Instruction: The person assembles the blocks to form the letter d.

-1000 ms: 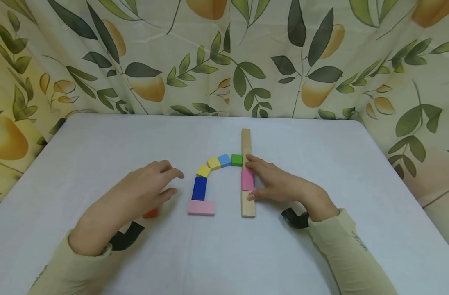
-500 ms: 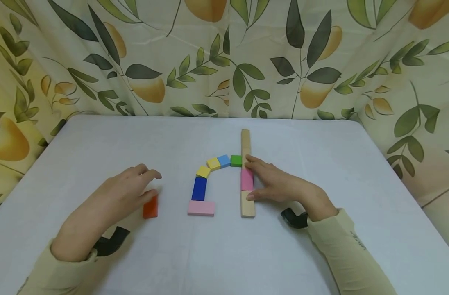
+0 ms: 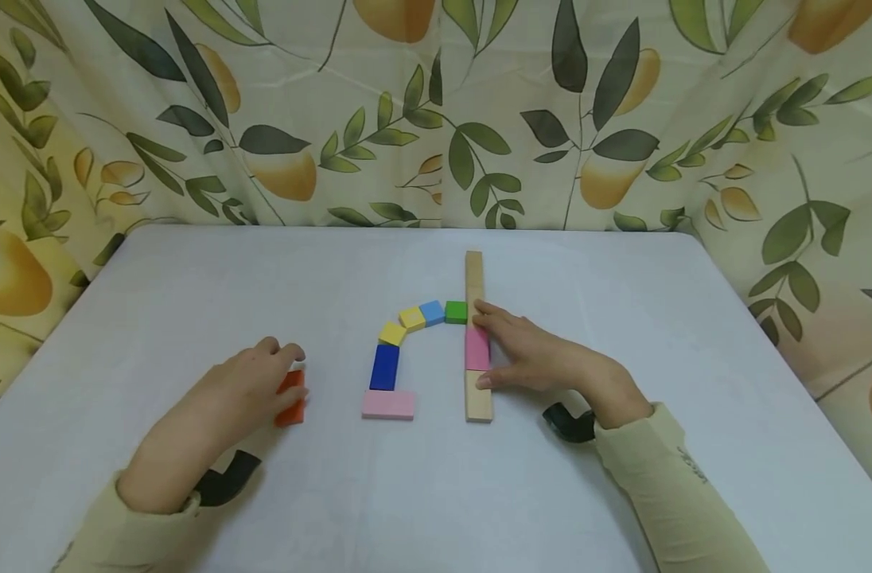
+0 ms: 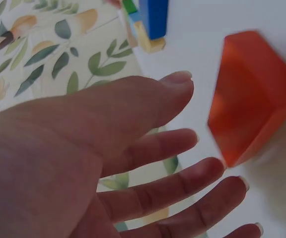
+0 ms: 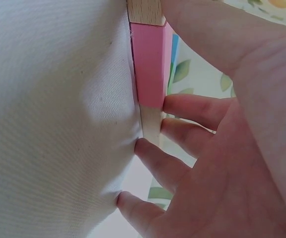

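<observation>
My left hand (image 3: 243,390) hovers over an orange-red block (image 3: 290,404) at the left. In the left wrist view its fingers are spread and relaxed, with the orange-red block just beyond the fingertips. With its fingers extended, my right hand (image 3: 532,350) rests on a straight upright row of blocks. Its fingertips touch the natural wood block (image 3: 474,274) at the top and its thumb the wood block (image 3: 479,402) at the bottom. Between these lies a pink block (image 3: 477,350), also seen beside the fingers in the right wrist view.
Left of the row, a curve of small blocks runs from a green block (image 3: 456,311) through a light blue block (image 3: 432,312) and two yellow blocks to a dark blue block (image 3: 384,367). Below that lies a light pink block (image 3: 388,404). A patterned curtain (image 3: 379,119) hangs behind the white table.
My left hand has moved left, away from the block curve, then down over the orange-red block. My right hand stays on the straight row.
</observation>
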The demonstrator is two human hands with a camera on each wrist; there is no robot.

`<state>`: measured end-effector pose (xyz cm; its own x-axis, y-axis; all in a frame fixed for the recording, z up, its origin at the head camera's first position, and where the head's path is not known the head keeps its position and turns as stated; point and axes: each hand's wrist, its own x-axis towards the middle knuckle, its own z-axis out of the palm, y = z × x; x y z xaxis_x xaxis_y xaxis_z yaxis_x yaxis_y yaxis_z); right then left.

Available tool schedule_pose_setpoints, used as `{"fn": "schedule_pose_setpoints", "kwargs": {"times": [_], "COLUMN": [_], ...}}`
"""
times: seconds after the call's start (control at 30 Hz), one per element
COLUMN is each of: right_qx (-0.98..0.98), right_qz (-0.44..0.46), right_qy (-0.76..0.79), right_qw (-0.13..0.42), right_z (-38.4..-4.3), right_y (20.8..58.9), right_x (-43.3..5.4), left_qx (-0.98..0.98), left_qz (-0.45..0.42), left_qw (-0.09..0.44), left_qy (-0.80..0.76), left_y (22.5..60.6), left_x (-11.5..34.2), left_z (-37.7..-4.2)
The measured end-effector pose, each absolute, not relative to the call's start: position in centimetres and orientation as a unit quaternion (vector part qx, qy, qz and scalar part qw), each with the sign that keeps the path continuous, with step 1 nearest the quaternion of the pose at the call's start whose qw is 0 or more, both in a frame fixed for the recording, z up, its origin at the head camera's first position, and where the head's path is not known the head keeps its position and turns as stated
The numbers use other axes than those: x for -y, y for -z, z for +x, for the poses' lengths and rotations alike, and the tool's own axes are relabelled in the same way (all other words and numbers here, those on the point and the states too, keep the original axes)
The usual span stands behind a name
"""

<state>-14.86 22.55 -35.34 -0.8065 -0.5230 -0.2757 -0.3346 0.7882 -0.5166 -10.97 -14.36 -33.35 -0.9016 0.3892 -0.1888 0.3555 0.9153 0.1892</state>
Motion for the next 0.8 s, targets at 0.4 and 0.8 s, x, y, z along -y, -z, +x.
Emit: {"fn": "schedule_pose_setpoints", "kwargs": {"times": [0.4, 0.8], "right_qx": [-0.925, -0.923], "right_qz": [-0.228, -0.231], "right_qy": [0.225, 0.226], "right_qw": [0.205, 0.209], "right_z": [-14.8, -14.8], "right_y": [35.4, 35.3], "right_x": [-22.7, -22.8], "left_qx": [-0.974, -0.968], "left_qz": [0.175, 0.202], "left_qw": [0.120, 0.093], "left_qy": [-0.076, -0.119], "left_y": [34.1, 34.5], "left_x": [13.1, 12.9], "left_z": [-10.8, -10.7]}}
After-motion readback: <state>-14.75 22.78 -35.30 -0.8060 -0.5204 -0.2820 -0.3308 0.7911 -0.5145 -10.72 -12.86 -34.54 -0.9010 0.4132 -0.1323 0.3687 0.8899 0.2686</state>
